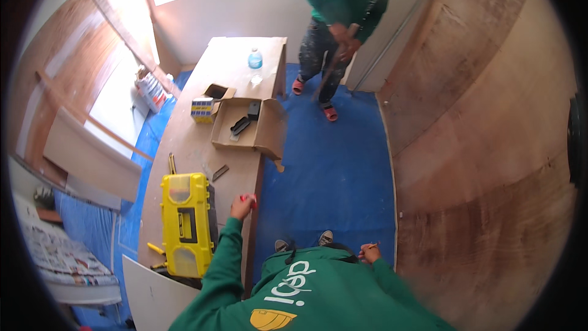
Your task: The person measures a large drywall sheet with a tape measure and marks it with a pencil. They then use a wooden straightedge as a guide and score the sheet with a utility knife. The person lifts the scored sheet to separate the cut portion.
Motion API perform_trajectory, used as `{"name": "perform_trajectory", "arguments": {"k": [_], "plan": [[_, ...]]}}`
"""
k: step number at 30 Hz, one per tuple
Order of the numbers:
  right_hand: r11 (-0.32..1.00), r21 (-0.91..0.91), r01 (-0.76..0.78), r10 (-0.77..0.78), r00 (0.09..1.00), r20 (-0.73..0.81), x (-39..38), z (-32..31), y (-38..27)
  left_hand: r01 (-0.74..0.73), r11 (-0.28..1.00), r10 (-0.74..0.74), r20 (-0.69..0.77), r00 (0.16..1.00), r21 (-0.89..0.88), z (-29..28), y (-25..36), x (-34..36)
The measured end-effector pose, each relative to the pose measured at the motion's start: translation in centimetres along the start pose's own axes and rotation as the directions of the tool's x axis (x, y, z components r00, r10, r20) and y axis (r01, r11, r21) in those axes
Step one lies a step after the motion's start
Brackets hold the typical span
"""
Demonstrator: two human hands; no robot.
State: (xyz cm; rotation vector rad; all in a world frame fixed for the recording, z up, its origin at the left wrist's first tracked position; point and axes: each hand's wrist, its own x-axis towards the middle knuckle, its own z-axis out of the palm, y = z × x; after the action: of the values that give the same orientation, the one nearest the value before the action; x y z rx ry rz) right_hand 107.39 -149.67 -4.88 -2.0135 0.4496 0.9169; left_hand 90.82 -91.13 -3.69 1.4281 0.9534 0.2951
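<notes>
My left hand is closed around a small red object at the table's right edge; its kind is too small to tell. Just left of that hand lies a yellow toolbox with a dark handle. A small dark flat block rests on the wood beyond it. Low by my right side, away from the table, my right hand is closed on a thin pencil-like stick.
On the long wooden table stand an open cardboard box with black items, a yellow-blue carton and a water bottle. Another person stands at the far end, gripping a long stick. Blue sheeting covers the floor.
</notes>
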Motion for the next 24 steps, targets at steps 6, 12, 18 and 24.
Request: {"name": "perform_trajectory", "arguments": {"k": [6,12,18,24], "plan": [[0.951,-0.266,0.16,-0.159,0.987,0.024,-2.5,-0.2,7.0,0.102,0.982,-0.115,-0.083,0.99,-0.156,-1.7,1.9,11.1],[0.89,-0.453,0.054,-0.079,0.996,-0.035,-5.0,-2.1,10.2,0.09,0.973,0.036,-0.523,0.852,0.212,-1.8,0.7,13.1],[0.878,-0.473,0.068,-0.113,0.991,-0.067,-5.4,-1.9,4.2,-0.085,0.932,0.247,-0.448,0.859,0.352,0.5,-4.2,3.2],[0.786,-0.449,0.425,-0.367,0.905,0.215,-5.5,6.3,-11.1,0.092,0.99,-0.049,0.352,0.935,-0.106,4.0,-0.4,-9.6]]}}
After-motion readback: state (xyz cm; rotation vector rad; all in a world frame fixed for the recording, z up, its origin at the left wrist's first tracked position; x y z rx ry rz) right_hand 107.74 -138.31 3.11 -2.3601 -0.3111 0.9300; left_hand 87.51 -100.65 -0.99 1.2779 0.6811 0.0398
